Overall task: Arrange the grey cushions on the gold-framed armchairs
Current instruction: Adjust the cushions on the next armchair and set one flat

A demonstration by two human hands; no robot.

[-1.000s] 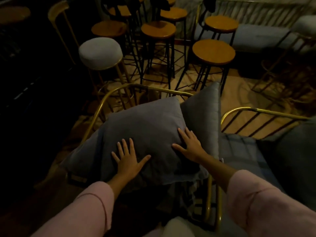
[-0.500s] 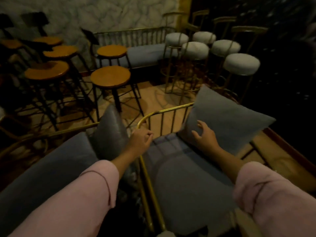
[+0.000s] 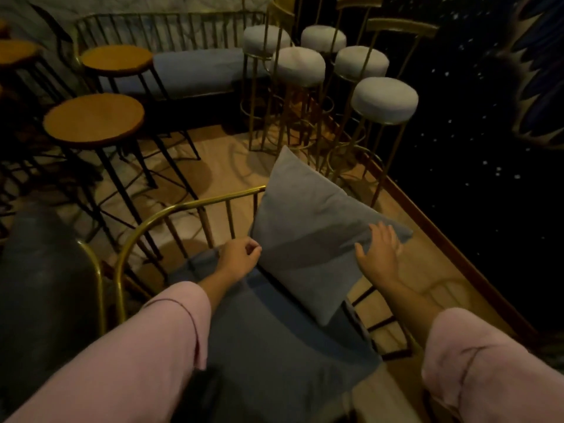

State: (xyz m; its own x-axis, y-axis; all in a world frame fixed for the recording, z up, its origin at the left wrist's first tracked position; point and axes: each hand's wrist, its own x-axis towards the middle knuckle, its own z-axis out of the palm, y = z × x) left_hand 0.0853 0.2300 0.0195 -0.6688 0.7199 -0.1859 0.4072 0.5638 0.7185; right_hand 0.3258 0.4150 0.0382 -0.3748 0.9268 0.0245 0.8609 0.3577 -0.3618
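A grey cushion (image 3: 308,230) leans tilted against the right side of a gold-framed armchair (image 3: 171,212) with a blue-grey seat pad (image 3: 274,346). My left hand (image 3: 236,258) pinches the cushion's left edge with curled fingers. My right hand (image 3: 380,253) lies flat on the cushion's right corner, fingers spread. A second gold-framed armchair (image 3: 97,279) stands at the left with a dark grey cushion (image 3: 42,270) in it.
Wooden-topped black stools (image 3: 93,119) crowd the left. White-topped gold stools (image 3: 384,99) stand behind the armchair. A gold-railed bench (image 3: 195,68) runs along the back wall. A dark speckled wall (image 3: 476,148) closes the right side.
My view swung from the left armchair to the right one. Both hands left the first cushion; the left hand moved from the frame to this cushion's left edge, the right slid to its right corner.
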